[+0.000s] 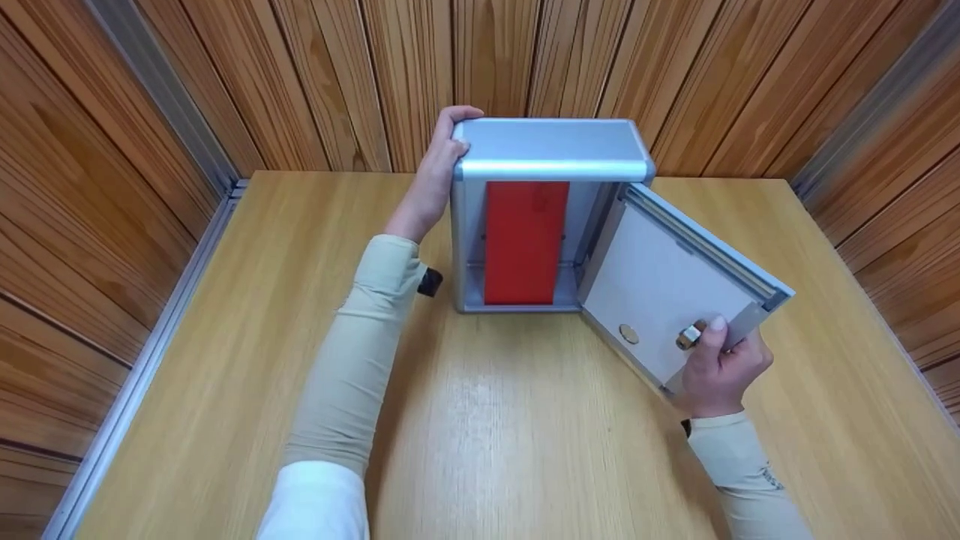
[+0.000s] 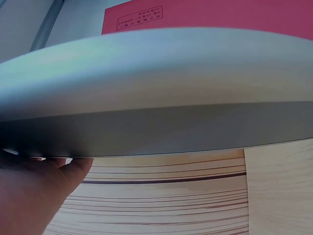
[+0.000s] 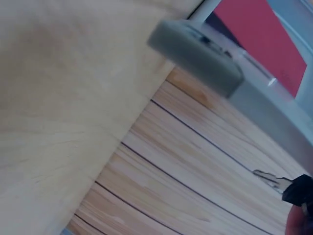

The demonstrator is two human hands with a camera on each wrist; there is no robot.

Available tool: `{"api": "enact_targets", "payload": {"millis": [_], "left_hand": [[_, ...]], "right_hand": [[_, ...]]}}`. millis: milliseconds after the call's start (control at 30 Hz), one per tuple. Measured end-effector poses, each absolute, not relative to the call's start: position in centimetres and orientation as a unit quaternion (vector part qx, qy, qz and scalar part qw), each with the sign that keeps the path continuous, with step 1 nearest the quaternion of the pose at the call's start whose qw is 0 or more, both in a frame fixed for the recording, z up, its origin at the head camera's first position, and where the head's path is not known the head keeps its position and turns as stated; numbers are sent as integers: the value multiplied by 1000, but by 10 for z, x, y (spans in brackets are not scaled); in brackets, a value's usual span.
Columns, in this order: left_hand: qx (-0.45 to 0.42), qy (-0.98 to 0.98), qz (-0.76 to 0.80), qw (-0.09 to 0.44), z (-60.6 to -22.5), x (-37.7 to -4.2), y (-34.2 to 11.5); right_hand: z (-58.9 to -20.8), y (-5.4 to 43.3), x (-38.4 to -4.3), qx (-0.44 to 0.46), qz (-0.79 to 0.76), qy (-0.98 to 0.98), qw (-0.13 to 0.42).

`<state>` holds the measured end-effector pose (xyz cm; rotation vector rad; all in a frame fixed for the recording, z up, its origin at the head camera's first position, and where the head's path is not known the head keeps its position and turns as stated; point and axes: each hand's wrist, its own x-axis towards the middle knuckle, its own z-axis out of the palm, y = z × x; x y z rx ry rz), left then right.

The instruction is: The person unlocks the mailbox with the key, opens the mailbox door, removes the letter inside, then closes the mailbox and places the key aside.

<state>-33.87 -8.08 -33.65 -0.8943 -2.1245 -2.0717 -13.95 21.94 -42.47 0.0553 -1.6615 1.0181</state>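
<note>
A silver metal box [image 1: 553, 142] stands upright on the table, its door [image 1: 667, 277] swung out to the right. Inside leans a tall red packet [image 1: 525, 244], printed with small characters in the left wrist view. My left hand [image 1: 430, 180] grips the box's upper left corner, thumb on the near side and fingers over the top. With my right hand [image 1: 724, 375] I hold the door's free edge, thumb on its inner face beside a brass lock [image 1: 690, 335]. A key [image 3: 271, 180] with a black head shows by that hand in the right wrist view.
Wooden plank walls [image 1: 405, 82] enclose the table [image 1: 510, 427] at the back and on both sides. A metal rail [image 1: 150, 352] runs along the left edge. On the door's inner face, a round brown spot [image 1: 628, 334] sits left of the lock.
</note>
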Motion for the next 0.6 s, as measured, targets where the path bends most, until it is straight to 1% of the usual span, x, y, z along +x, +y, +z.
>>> {"api": "enact_targets", "payload": {"millis": [600], "left_hand": [[-288, -682, -672, 24, -336, -344, -77]], "right_hand": [[-424, 230, -146, 30, 436, -705, 558]]}}
